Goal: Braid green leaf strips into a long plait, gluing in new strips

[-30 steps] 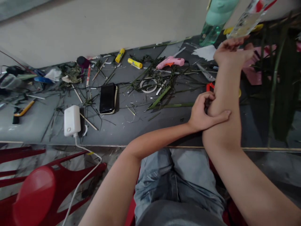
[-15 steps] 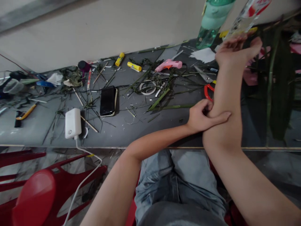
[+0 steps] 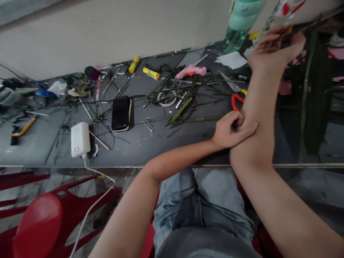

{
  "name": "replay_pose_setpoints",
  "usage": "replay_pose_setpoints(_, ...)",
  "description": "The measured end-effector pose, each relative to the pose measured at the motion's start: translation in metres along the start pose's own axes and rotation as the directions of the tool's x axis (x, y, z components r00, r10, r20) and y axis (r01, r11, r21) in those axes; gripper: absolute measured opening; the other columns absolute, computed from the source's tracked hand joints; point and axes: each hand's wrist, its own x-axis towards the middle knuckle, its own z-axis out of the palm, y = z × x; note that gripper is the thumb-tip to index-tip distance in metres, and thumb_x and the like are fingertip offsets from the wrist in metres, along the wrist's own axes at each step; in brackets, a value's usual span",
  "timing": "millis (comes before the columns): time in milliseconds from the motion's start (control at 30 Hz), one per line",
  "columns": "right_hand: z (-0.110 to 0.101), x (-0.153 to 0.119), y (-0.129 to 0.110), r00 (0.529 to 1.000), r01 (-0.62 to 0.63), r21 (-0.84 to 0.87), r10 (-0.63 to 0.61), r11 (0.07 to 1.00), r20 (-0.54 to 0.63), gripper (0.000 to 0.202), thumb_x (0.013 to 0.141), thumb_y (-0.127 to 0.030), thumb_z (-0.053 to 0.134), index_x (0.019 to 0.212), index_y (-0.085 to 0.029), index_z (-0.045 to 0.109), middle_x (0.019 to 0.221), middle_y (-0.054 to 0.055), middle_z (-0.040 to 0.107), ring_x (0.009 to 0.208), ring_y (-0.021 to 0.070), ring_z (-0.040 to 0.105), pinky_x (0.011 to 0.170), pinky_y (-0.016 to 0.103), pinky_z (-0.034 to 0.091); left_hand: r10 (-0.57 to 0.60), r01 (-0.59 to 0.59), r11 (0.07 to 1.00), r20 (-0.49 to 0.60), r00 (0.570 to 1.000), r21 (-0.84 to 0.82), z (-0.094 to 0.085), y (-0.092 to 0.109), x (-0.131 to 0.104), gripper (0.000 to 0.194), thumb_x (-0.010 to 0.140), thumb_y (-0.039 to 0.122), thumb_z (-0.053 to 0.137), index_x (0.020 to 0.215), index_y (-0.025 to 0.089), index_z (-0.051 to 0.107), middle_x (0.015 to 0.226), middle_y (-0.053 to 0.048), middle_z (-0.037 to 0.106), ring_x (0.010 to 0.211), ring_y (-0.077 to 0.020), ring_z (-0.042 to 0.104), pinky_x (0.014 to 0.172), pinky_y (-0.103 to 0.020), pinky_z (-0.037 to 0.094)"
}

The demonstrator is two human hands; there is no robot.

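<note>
My left hand (image 3: 229, 131) is closed on my right forearm (image 3: 256, 114) near the elbow, its thumb lying across the skin and its fingers curled at the side. Raised at the upper right, my right hand (image 3: 275, 50) holds nothing; its thumb is spread wide and its fingers are loosely bent. Behind those fingers stands a clear plastic bottle (image 3: 282, 14) with a red and white label. Scissors (image 3: 236, 100) with red and yellow handles lie just left of the forearm, partly covered by it. A green leaf strip (image 3: 197, 120) lies near my left hand.
On the grey table are a pink glue gun (image 3: 192, 71), yellow glue sticks (image 3: 151, 73), a phone (image 3: 120, 114), a white power bank (image 3: 80, 139) with a cable, a utility knife (image 3: 25, 128) and leaf scraps. A green bottle (image 3: 240, 27) stands behind. Red chairs (image 3: 40, 225) are lower left.
My right hand's thumb has moved outward, away from its fingers. My left thumb has shifted slightly left on the forearm. The whole view has shifted a little.
</note>
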Motion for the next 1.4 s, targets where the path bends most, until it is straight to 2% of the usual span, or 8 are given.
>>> replay_pose_setpoints(100,0.022,-0.035,0.011,0.995,-0.077,-0.344,0.096,0.936,0.037,0.048,0.095,-0.047,0.026,0.075,-0.021,0.062,0.055,-0.008,0.064,0.049,0.0037,0.055,0.041,0.012,0.035,-0.010,0.009,1.000,0.075,0.997,0.011,-0.012,0.007,0.013,0.045,0.091,0.062,0.056,0.070,0.024,0.046,0.067,0.002,0.049,0.063,-0.0120,0.047,0.065,-0.031,0.043)
replay_pose_setpoints(233,0.009,-0.067,0.031,0.979,0.181,-0.953,0.054,0.241,0.199,0.009,0.089,-0.017,0.050,0.086,-0.016,0.058,0.058,-0.014,0.058,0.051,0.0043,0.058,0.063,0.021,0.051,-0.159,0.062,0.950,0.303,0.940,0.305,-0.076,0.035,0.049,0.017,0.089,0.035,0.064,0.082,0.020,0.066,0.077,0.000,0.068,0.074,-0.0143,0.061,0.074,-0.030,0.046)
replay_pose_setpoints(400,-0.066,-0.126,0.038,0.622,0.783,-0.550,0.392,-0.291,0.678,0.024,0.080,-0.015,0.071,0.104,-0.019,0.071,0.103,0.007,0.075,0.099,0.0236,0.070,0.097,0.045,0.057,-0.210,0.206,0.720,-0.075,0.975,0.662,-0.200,0.068,0.081,0.018,0.096,0.022,0.056,0.086,0.017,0.070,0.080,0.002,0.073,0.080,-0.0117,0.060,0.089,-0.035,0.048)
replay_pose_setpoints(633,-0.094,-0.180,0.099,0.237,0.962,-0.055,0.725,-0.266,0.647,0.038,0.092,-0.023,0.069,0.130,-0.023,0.067,0.155,0.011,0.051,0.147,0.0348,0.043,0.120,0.067,0.028,-0.135,0.315,0.676,-0.308,0.942,0.666,-0.242,0.060,0.087,0.014,0.095,0.022,0.056,0.092,0.020,0.069,0.082,0.003,0.075,0.077,-0.0093,0.064,0.085,-0.031,0.052)
replay_pose_setpoints(833,-0.081,-0.164,0.116,0.149,0.968,0.047,0.721,-0.245,0.677,0.019,0.099,-0.018,0.056,0.104,-0.018,0.075,0.126,0.009,0.071,0.127,0.0284,0.060,0.120,0.059,0.033,-0.201,0.313,0.628,-0.240,0.950,0.712,-0.242,0.059,0.076,0.026,0.092,0.040,0.049,0.101,0.028,0.070,0.099,0.003,0.080,0.096,-0.0170,0.069,0.090,-0.037,0.052)
replay_pose_setpoints(933,-0.064,-0.154,0.092,0.204,0.979,-0.127,0.680,-0.162,0.704,0.019,0.100,-0.022,0.056,0.098,-0.021,0.075,0.114,0.006,0.075,0.116,0.0256,0.065,0.107,0.049,0.046,-0.119,0.268,0.706,-0.263,0.957,0.655,-0.261,0.055,0.074,0.024,0.085,0.042,0.055,0.095,0.027,0.070,0.095,0.002,0.080,0.088,-0.0176,0.069,0.088,-0.041,0.055)
replay_pose_setpoints(1133,-0.015,-0.107,0.048,0.619,0.732,-0.674,0.322,0.093,0.717,0.020,0.093,-0.041,0.065,0.090,-0.021,0.070,0.084,0.004,0.074,0.081,0.0177,0.068,0.076,0.034,0.056,0.019,0.108,0.814,-0.212,0.977,0.570,-0.302,0.046,0.079,0.054,0.072,0.076,0.066,0.096,0.027,0.070,0.096,-0.001,0.079,0.090,-0.0224,0.069,0.096,-0.059,0.056)
replay_pose_setpoints(1400,0.024,-0.126,0.054,0.856,0.300,-0.808,0.230,0.507,0.462,0.021,0.101,-0.027,0.043,0.086,-0.025,0.057,0.074,-0.003,0.069,0.059,0.0126,0.064,0.059,0.027,0.055,0.079,-0.124,0.826,0.104,0.991,0.551,-0.219,0.066,0.067,0.061,0.089,0.061,0.057,0.142,0.032,0.054,0.152,-0.008,0.058,0.140,-0.0275,0.056,0.107,-0.041,0.052)
